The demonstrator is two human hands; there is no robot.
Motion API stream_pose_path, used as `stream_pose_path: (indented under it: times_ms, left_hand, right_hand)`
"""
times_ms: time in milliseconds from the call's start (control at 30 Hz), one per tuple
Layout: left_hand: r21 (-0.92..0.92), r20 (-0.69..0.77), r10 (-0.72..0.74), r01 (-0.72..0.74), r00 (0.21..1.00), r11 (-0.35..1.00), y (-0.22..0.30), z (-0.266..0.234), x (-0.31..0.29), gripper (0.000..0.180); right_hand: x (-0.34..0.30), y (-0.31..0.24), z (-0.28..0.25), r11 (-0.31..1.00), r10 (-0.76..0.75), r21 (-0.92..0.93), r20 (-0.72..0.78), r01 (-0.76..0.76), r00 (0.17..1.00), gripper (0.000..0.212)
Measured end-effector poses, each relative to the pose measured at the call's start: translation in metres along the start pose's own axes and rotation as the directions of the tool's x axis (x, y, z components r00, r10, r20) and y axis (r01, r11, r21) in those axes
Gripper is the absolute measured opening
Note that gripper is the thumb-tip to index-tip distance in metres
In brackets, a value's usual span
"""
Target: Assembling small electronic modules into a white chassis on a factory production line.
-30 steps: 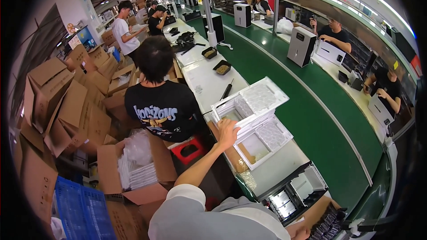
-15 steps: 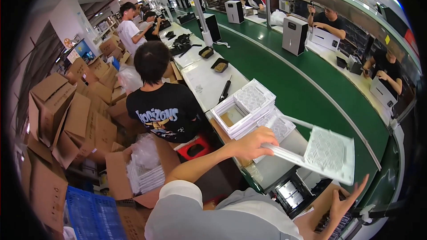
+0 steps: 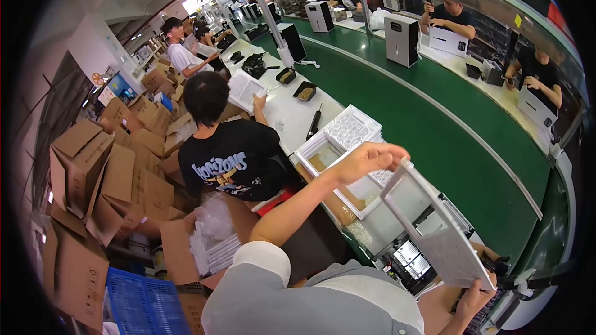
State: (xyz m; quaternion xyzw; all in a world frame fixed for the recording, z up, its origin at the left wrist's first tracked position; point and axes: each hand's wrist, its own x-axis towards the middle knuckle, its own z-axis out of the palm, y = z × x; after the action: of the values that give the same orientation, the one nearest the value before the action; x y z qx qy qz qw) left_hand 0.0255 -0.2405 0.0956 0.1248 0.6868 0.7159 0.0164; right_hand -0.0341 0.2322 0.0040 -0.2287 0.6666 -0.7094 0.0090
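A white plastic panel (image 3: 450,254), with a rectangular opening at one end, is tilted up on edge between my hands. The fingertips of my left hand (image 3: 366,162) close loosely at its upper corner. At the lower corner, my right hand (image 3: 475,298) grips the edge with thumb and fingers. Beneath and left of the panel is an opened black appliance housing (image 3: 406,263) with a shiny metal part inside. Beyond my left hand, more white frame panels (image 3: 351,129) with patterned grilles lie stacked on the bench; my forearm covers part of them.
On my left a person in a black shirt (image 3: 230,149) holds a white panel (image 3: 245,91). A power screwdriver (image 3: 315,121) and black trays of small parts (image 3: 304,91) lie on the bench (image 3: 279,108). Cardboard boxes (image 3: 124,201) and a blue crate (image 3: 146,301) crowd the left.
The panel has turned from nearly flat to steeply tilted, closer to me. My right hand has gone from open beside it to gripping its lower corner. The neighbour has raised a white panel.
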Motion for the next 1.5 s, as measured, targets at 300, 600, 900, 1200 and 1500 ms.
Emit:
stream_pose_path:
  times_ms: [300,600,900,1200,1500]
  left_hand:
    - [0.581,-0.419,0.162,0.127,0.894,0.804,-0.086,0.069,0.03,0.04]
    - [0.66,-0.462,0.222,0.166,0.859,0.732,-0.141,0.03,0.063,0.037]
    - [0.67,0.036,0.147,-0.133,0.988,0.73,-0.173,0.07,0.19,0.02]
    - [0.734,0.355,-0.027,-0.26,0.934,0.628,-0.267,0.097,0.229,0.021]
    - [0.73,0.397,0.108,-0.385,0.911,0.564,-0.295,0.085,0.229,0.019]
  right_hand:
    - [-0.063,0.052,0.01,0.87,0.35,0.441,-0.235,-0.222,0.907,0.048]
    - [-0.092,0.053,0.033,0.724,0.685,0.144,-0.268,-0.675,0.677,0.04]
    - [-0.123,0.032,0.087,0.586,0.81,0.423,-0.324,-0.692,0.488,0.037]
    - [-0.148,0.064,0.182,0.614,0.773,0.631,-0.601,-0.474,0.203,0.026]
    - [-0.139,0.079,0.2,0.624,0.765,0.695,-0.636,-0.357,0.101,0.026]
